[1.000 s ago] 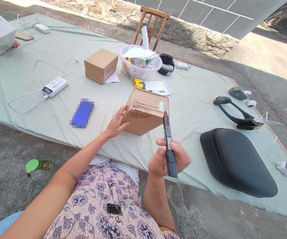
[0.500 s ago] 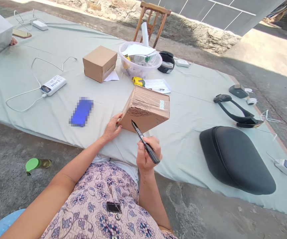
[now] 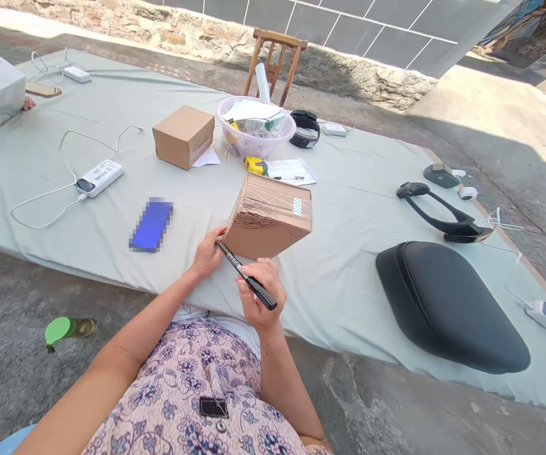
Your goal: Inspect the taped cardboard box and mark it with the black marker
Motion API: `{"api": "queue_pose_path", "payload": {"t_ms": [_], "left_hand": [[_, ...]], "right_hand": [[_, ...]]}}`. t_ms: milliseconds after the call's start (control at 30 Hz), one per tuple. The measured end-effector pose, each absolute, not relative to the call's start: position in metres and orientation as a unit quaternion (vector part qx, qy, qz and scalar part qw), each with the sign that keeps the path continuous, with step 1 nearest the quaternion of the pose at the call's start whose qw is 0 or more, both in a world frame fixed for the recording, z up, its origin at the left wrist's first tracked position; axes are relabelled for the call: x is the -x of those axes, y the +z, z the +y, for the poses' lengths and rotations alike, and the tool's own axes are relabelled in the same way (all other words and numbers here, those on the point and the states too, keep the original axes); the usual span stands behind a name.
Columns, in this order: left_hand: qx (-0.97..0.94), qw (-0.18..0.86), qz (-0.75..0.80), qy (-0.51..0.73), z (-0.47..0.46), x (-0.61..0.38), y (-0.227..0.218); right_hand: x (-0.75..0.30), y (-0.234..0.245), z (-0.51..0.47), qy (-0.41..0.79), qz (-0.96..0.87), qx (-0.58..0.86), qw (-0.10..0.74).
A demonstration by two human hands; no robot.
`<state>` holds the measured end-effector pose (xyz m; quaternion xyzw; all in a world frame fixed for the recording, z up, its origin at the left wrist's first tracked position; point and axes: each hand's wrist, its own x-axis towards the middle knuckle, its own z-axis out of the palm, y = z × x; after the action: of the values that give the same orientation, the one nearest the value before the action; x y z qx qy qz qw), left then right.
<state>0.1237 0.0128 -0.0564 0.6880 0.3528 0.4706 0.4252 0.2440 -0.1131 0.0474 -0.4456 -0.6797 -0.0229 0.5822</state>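
Note:
A brown cardboard box (image 3: 268, 243) stands tilted in front of me on the cloth-covered table (image 3: 344, 278). Dense dark pen strokes run along its upper left area, and clear tape with a patterned strip lies on top. At the box's left lower corner, my left hand (image 3: 206, 254) grips the edge, with some fingers hidden behind it. My right hand (image 3: 263, 294) holds a black marker pen (image 3: 247, 276), its tip close to the left corner of the box near my left fingers. Whether the tip touches the cardboard I cannot tell.
A blurred blue rectangle (image 3: 151, 225) and a power bank (image 3: 100, 178) lie left. Behind are a second box (image 3: 184, 136), a basket (image 3: 225, 131), a tape measure (image 3: 255, 165) and a sheet (image 3: 296, 170). A black padded case (image 3: 453, 306) sits right. Far left, another person's hand (image 3: 29, 103) touches a white box.
The marker has moved left and down across the box's front to its left corner. My left hand stays on the box; the view has tilted slightly upward.

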Motion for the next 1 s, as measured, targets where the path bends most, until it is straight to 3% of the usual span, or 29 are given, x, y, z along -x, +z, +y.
{"api": "queue_pose_path", "payload": {"t_ms": [233,400,667,1000], "left_hand": [[-0.677,0.437,0.363,0.469,0.016,-0.125,-0.060],[-0.671,0.440,0.365,0.471,0.015,-0.125,-0.059],[-0.671,0.434,0.366,0.476,0.013,-0.124,-0.057],[-0.674,0.431,0.378,0.466,0.017,-0.124,-0.061]], "right_hand": [[-0.300,0.013,-0.149,-0.144,-0.464,0.577,0.657],[-0.341,0.000,-0.157,-0.140,-0.384,0.716,0.566],[-0.350,-0.056,-0.132,-0.050,-0.450,0.849,0.274],[-0.345,-0.067,-0.132,-0.090,-0.459,0.846,0.257]]}}
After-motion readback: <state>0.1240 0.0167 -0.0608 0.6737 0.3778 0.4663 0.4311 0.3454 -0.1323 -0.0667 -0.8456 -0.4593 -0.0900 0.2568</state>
